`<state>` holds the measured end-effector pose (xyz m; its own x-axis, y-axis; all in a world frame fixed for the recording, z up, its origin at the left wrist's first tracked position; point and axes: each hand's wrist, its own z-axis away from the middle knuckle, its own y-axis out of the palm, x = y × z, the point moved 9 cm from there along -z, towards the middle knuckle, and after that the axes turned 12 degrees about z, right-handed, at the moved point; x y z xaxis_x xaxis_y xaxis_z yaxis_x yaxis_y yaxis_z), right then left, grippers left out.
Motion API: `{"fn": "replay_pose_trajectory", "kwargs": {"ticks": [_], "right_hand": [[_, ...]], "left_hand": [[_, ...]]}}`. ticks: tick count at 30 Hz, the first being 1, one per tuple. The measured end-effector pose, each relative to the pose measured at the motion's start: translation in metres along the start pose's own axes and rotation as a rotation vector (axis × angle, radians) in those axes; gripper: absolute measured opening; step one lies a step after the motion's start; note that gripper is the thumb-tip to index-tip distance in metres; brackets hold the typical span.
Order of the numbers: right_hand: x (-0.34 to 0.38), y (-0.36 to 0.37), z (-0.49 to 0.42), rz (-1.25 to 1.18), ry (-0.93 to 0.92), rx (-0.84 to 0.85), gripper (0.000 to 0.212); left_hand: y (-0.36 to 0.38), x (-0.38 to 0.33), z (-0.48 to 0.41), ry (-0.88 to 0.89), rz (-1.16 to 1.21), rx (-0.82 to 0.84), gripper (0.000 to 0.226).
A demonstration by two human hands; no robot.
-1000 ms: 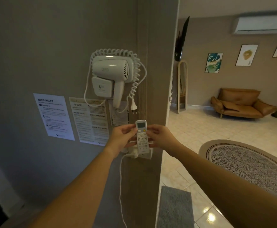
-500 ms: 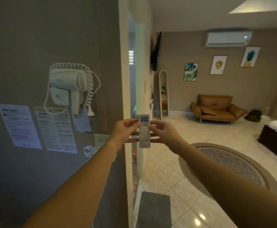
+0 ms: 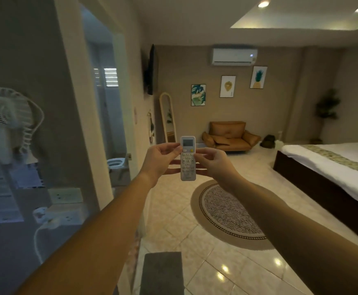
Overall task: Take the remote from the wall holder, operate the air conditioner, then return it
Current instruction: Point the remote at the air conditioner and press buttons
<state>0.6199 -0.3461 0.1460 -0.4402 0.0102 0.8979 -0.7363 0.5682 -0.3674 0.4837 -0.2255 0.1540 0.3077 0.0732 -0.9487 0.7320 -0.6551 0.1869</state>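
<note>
A white remote (image 3: 187, 165) with a small screen and a yellow button stands upright in the air, buttons facing me. My left hand (image 3: 160, 159) grips its left edge and my right hand (image 3: 215, 161) grips its right edge. The white air conditioner (image 3: 233, 57) hangs high on the far wall, above three framed pictures, with a small light lit at its right end. The wall holder is not visible; the left wall is blurred.
A blurred hair dryer (image 3: 5, 118) and a socket with a cable (image 3: 48, 218) are on the left wall. A doorway opens onto a toilet (image 3: 116, 163). A round rug (image 3: 227, 213), a bed (image 3: 331, 167), a brown sofa (image 3: 229, 136) and a grey mat (image 3: 162, 273) occupy the floor.
Both hands lifted the remote out of the wall holder and carried it right, away from the wall. The view swung right, bringing the air conditioner toward the middle.
</note>
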Motion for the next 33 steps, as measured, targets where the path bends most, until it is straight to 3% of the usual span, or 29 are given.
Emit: {"fn": "replay_pose_trajectory", "kwargs": {"ticks": [12, 26, 33], "right_hand": [[-0.004, -0.114, 0.015, 0.006, 0.031, -0.249, 0.018], [0.004, -0.187, 0.029, 0.054, 0.057, -0.451, 0.021], [0.006, -0.196, 0.029, 0.111, 0.046, -0.498, 0.02]], "left_hand": [[0.121, -0.005, -0.04, 0.035, 0.036, 0.277, 0.033], [0.199, -0.017, -0.066, 0.0, 0.105, 0.547, 0.038], [0.208, -0.016, -0.071, 0.012, 0.115, 0.558, 0.036]]}}
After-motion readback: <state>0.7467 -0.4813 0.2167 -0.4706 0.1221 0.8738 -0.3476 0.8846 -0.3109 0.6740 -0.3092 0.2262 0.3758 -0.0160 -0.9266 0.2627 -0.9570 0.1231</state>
